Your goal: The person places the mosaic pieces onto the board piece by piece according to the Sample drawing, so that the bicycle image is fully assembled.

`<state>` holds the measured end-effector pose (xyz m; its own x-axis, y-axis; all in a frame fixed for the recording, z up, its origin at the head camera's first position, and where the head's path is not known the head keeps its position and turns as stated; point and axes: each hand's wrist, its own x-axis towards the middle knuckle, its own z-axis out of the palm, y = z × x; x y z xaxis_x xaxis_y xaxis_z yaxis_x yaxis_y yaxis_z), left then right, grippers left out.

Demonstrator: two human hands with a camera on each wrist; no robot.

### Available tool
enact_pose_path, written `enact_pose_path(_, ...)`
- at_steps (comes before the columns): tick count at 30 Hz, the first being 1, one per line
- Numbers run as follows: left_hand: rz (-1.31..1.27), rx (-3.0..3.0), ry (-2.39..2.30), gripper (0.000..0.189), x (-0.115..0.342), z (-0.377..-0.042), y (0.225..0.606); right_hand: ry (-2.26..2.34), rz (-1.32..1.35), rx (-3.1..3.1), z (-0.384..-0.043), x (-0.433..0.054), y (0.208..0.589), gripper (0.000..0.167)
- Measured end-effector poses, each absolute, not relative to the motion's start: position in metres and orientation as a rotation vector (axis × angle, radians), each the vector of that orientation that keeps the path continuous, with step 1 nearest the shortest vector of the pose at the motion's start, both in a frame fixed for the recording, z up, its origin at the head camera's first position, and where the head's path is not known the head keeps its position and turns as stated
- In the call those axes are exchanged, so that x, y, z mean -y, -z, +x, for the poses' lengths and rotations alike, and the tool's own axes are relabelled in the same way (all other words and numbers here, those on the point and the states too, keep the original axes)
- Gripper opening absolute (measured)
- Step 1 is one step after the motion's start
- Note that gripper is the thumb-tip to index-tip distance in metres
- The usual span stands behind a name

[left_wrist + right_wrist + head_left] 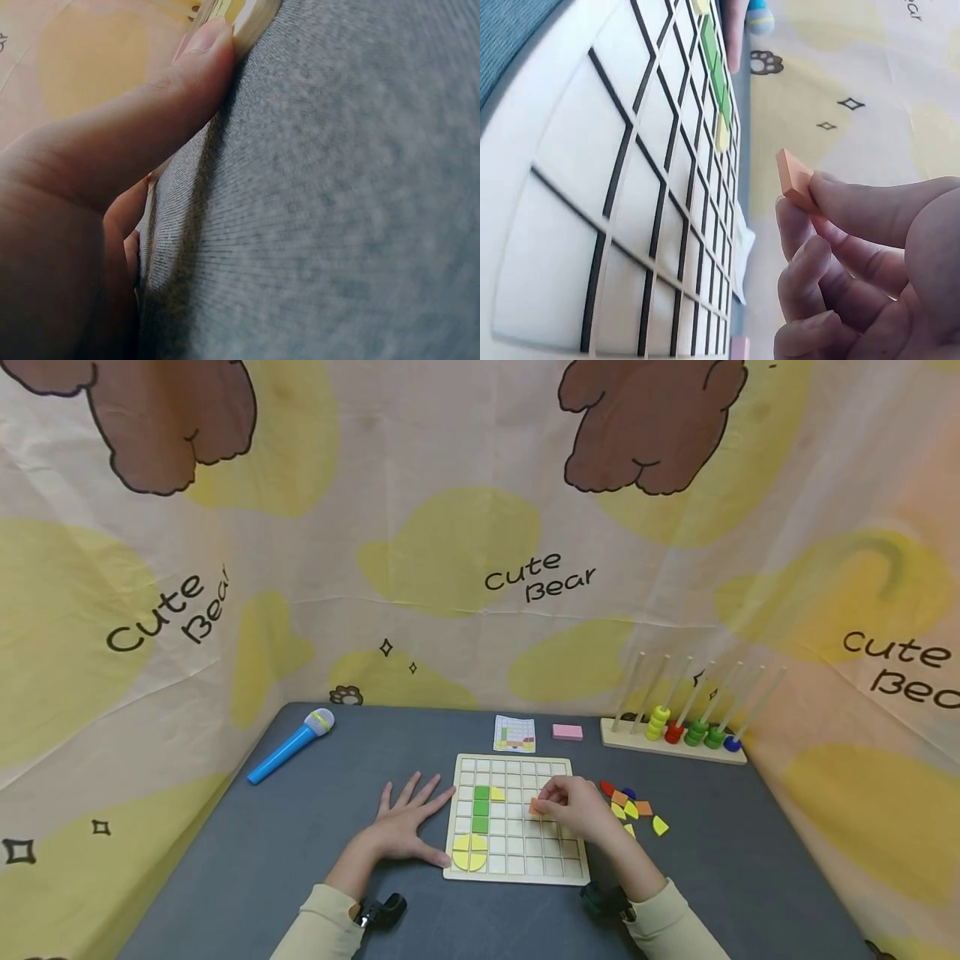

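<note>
A white grid board (pixel 517 865) with a pale wooden frame lies on the grey table. On its left part are green square tiles (pixel 481 808), one yellow quarter-round tile (pixel 497 794) and a yellow circle (pixel 469 852) made of several pieces. My left hand (pixel 405 827) lies spread at the board's left edge, its thumb (pixel 187 67) touching the frame. Above the board's right half, my right hand (pixel 573 806) pinches an orange square tile (pixel 796 180) between thumb and fingers. In the right wrist view that tile stands tilted, clear of the grid.
Loose red, orange, blue and yellow tiles (pixel 643 808) lie right of the board. Behind it are a printed pattern card (pixel 514 734) and a pink block (pixel 567 732). A wooden peg rack (pixel 672 743) with coloured beads stands back right; a blue toy microphone (pixel 288 749) lies back left.
</note>
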<state>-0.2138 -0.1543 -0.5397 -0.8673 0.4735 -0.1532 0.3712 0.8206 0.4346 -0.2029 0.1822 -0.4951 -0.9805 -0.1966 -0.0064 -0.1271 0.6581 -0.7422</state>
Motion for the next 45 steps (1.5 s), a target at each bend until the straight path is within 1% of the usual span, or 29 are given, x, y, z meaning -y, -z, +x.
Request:
enact_pose_path(12, 0.636, -2.752, -0.566, 0.119, 0.154, -0.215, 0.541, 1.250, -0.415, -2.702, -0.196, -0.154, 0.496, 0.013)
enact_pose_path(24, 0.638, -2.753, -0.576, 0.118, 0.156, -0.216, 0.543, 1.193, -0.492, -2.658, -0.190, -0.126, 0.506, 0.015)
enact_pose_path(38, 0.654, -2.759, -0.575, 0.118, 0.155, -0.215, 0.542, 1.057, -0.556, -2.743, -0.183, -0.123, 0.516, 0.017)
enact_pose_path(45, 0.645, -2.752, -0.569, 0.117, 0.155, -0.217, 0.543, 1.011, -0.490, -2.750, -0.185, -0.121, 0.518, 0.017)
